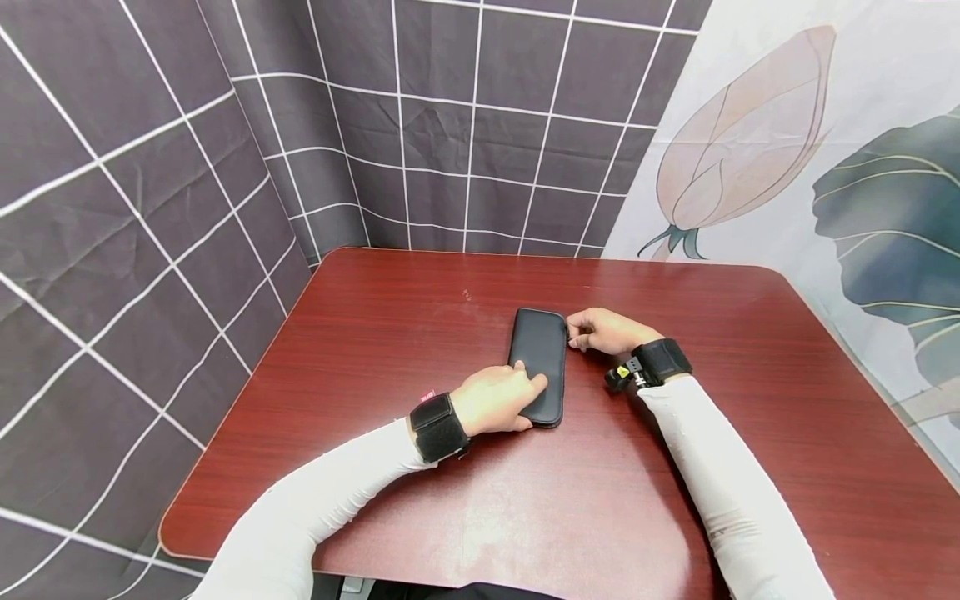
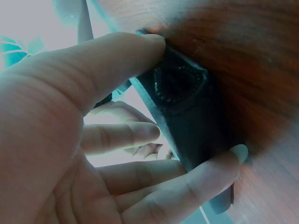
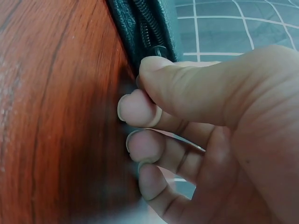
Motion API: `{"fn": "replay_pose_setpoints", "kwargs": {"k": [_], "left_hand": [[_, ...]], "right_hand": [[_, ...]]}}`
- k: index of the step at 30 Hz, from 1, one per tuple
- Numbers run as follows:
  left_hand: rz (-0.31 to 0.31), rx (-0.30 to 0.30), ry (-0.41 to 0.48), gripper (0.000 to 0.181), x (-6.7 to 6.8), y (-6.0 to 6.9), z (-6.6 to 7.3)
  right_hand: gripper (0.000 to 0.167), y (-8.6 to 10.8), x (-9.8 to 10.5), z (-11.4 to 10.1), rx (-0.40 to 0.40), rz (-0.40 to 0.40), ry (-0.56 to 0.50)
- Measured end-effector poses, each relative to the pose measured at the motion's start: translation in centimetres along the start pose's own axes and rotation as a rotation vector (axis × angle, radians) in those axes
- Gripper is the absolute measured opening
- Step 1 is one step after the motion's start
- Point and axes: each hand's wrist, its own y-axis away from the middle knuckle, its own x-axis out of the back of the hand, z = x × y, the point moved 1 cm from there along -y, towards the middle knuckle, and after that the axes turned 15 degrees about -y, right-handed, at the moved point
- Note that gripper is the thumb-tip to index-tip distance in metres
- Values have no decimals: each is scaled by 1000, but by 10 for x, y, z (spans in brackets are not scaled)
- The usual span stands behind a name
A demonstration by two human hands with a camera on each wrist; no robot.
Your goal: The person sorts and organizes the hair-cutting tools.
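A long black zip case (image 1: pixel 542 354) lies flat on the table, smooth on top with rounded corners. My left hand (image 1: pixel 501 398) holds its near left part. In the left wrist view, the thumb of that hand (image 2: pixel 46 102) is at one end of the case (image 2: pixel 187 126) and a finger reaches across its side. At the far right edge, my right hand (image 1: pixel 609 331) pinches the zipper pull between thumb and forefinger. The right wrist view shows the zipper teeth (image 3: pixel 148 23) and slider (image 3: pixel 158 49) just above the thumb; the fingertips mostly cover the pull.
The reddish-brown wooden table (image 1: pixel 405 308) has rounded corners. A dark grey cloth with a white grid (image 1: pixel 435 133) hangs behind and to the left. To the right is a pale cloth with a flower print (image 1: pixel 738 142). Both wrists wear black straps (image 1: pixel 438 427).
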Motion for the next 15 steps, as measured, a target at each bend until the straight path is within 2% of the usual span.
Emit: {"fn": "replay_pose_setpoints", "kwargs": {"k": [15], "left_hand": [[-3, 0, -6, 56, -1, 0, 0]], "right_hand": [[24, 2, -1, -3, -15, -44, -62]]}}
